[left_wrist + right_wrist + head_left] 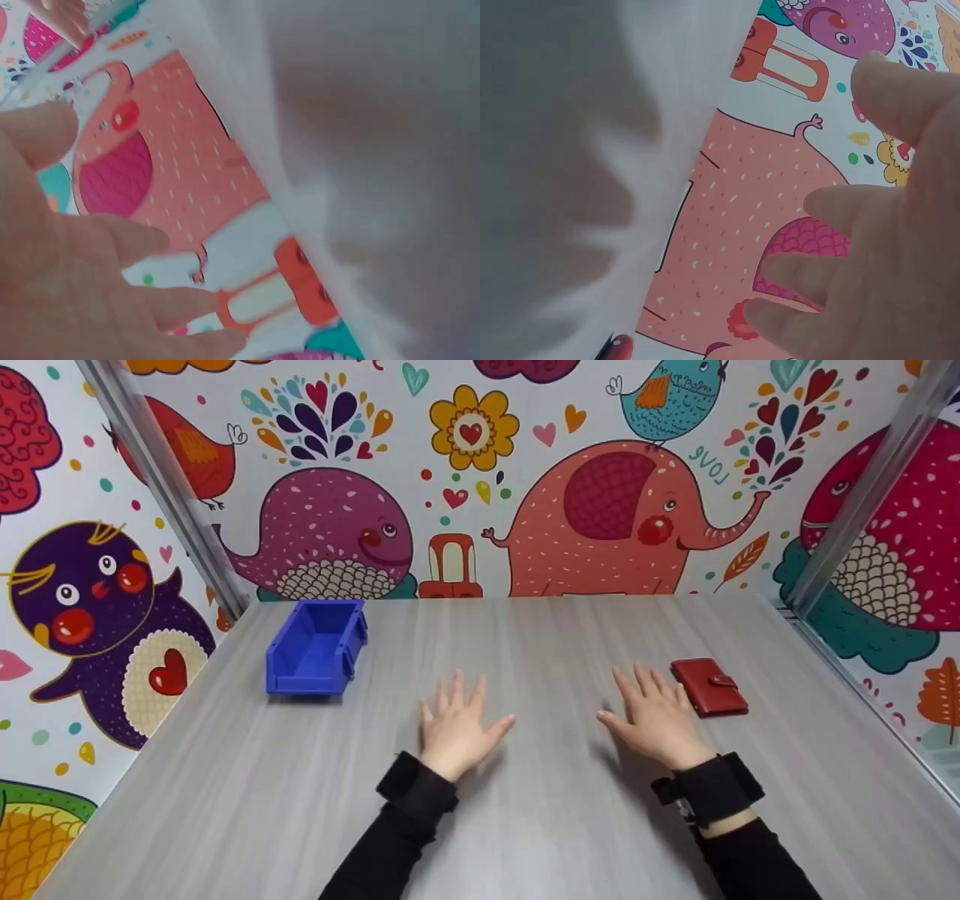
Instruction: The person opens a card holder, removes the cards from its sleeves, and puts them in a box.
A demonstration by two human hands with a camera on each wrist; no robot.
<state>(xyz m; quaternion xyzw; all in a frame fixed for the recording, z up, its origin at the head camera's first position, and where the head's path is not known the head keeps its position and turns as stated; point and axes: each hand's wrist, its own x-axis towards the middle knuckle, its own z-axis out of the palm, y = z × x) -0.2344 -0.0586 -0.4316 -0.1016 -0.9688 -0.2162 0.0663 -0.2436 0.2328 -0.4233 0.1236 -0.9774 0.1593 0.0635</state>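
My left hand [456,731] is over the middle of the table with its fingers straight and spread, holding nothing. In the left wrist view that hand [82,262] shows its palm side, the fingers stretched out. To the right, my right hand [660,724] is spread in the same way and holds nothing; its fingertips come close to a small red wallet [709,687] with a snap strap. The right wrist view shows the right hand [877,225] with straight fingers. A blue plastic bin [306,656] stands at the back left, beyond my left hand.
The light grey wood-grain table [525,825] reaches back to a wall [450,495] printed with cartoon animals. Metal posts rise at the back left [172,495] and back right [855,495] corners. Printed panels also stand along both sides.
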